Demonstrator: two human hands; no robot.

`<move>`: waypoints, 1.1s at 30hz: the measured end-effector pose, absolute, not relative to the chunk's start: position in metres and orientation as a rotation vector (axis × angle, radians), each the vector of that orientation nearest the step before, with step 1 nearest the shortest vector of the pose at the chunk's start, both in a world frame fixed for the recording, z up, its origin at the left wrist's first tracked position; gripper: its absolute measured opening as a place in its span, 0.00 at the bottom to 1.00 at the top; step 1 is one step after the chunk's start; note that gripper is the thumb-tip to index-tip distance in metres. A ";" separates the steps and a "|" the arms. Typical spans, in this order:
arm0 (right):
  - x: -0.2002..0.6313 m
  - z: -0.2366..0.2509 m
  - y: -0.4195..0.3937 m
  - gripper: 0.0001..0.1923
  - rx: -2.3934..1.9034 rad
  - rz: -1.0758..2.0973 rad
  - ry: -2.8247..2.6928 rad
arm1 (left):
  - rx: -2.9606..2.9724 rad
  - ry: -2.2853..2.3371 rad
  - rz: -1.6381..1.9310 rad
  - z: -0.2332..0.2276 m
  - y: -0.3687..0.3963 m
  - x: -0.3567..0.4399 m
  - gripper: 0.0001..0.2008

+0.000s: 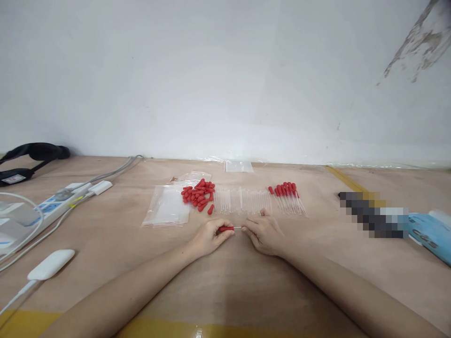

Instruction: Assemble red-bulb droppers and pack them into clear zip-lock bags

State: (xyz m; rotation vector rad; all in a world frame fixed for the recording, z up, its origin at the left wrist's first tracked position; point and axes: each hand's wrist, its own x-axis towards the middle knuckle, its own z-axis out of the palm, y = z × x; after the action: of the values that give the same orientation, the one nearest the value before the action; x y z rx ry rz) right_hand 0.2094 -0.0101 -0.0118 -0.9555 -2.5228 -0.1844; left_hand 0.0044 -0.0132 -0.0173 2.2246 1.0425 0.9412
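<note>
Low in the middle of the table, my left hand [210, 238] is closed around a red rubber bulb [226, 229]. From the bulb's right end a thin clear glass tube [237, 228] runs into the closed fingers of my right hand [265, 234]. How far the tube sits inside the bulb is hidden. Just beyond my left hand lies a pile of loose red bulbs [198, 193]. Many clear tubes [243, 201] lie side by side in front of my hands. To their right rests a group of droppers [288, 190], each a tube with a red bulb on its far end.
Clear plastic bags [167, 206] lie left of the bulbs, and another small bag [238, 166] is by the wall. At left are a power strip [52, 209], cables, a white charger [51, 264] and a black headset-like object [35, 152]. A blue packet [431, 237] and a blurred dark item [369, 213] lie right.
</note>
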 end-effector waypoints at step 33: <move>0.276 0.008 0.071 0.17 -2.309 -0.024 -1.805 | 2.709 1.939 1.051 -0.016 0.021 -0.026 0.10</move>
State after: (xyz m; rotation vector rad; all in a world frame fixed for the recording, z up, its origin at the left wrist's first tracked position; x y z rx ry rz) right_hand 0.2762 0.0705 0.0083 -2.3092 -1.8051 -0.0237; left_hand -0.0258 0.0214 -0.0156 2.7089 1.9385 1.0511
